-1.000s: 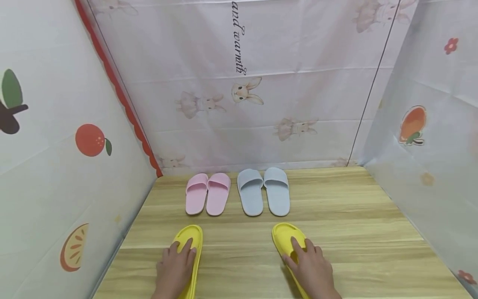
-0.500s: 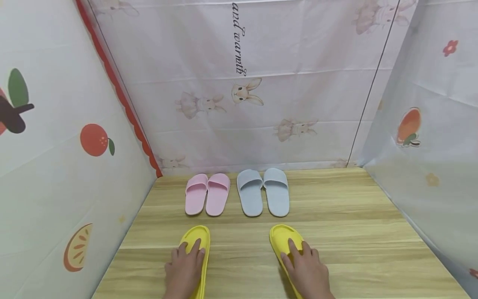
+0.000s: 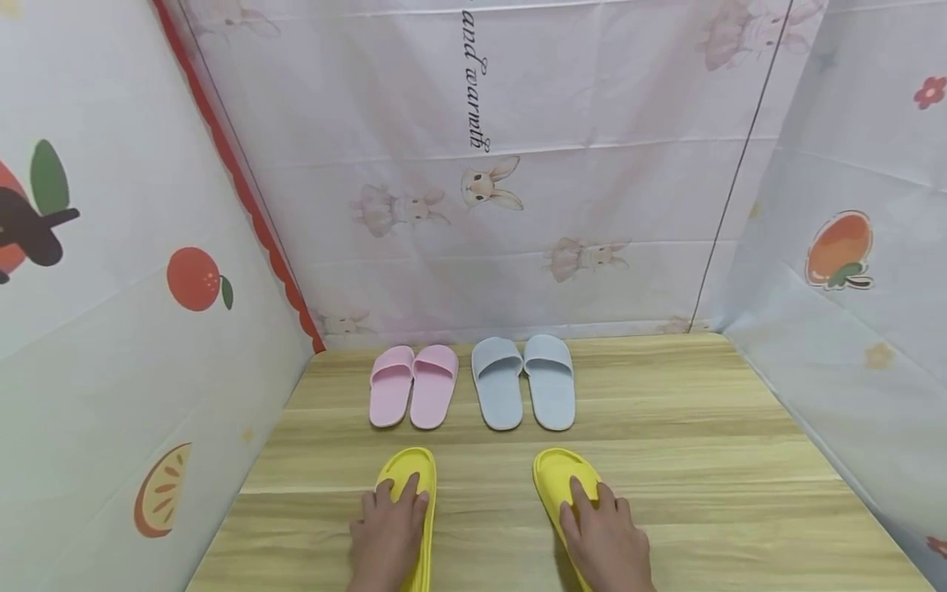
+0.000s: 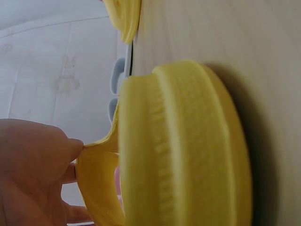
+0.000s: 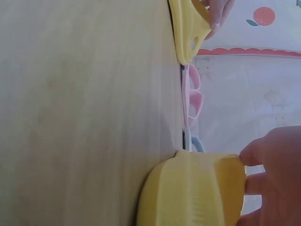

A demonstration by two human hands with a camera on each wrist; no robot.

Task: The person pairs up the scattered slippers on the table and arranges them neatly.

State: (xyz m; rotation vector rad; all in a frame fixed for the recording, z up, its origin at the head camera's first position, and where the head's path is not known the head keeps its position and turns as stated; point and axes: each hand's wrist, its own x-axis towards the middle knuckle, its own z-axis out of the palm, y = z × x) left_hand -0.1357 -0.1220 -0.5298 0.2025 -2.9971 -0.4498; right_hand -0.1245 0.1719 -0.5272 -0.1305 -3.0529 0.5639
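Left hand [image 3: 388,530] pinches the strap [image 4: 96,179] of one bright yellow, rubbery slide slipper [image 3: 403,468] near seven o'clock; right hand [image 3: 610,536] pinches the matching yellow slipper [image 3: 555,473] near five, toe skewed toward eleven. Uneven pushing toward twelve could swing either toe into the flat pale-pink slippers [image 3: 432,401] or flat grey-blue slippers [image 3: 552,400] beyond.

Front slippers [image 3: 561,470] are apart; two pairs [image 3: 498,395] behind perhaps touch the wall [image 3: 459,284].

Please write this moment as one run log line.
left hand: grips yellow slipper | right hand: grips other yellow slipper | pink slippers, grey slippers: side by side near wall
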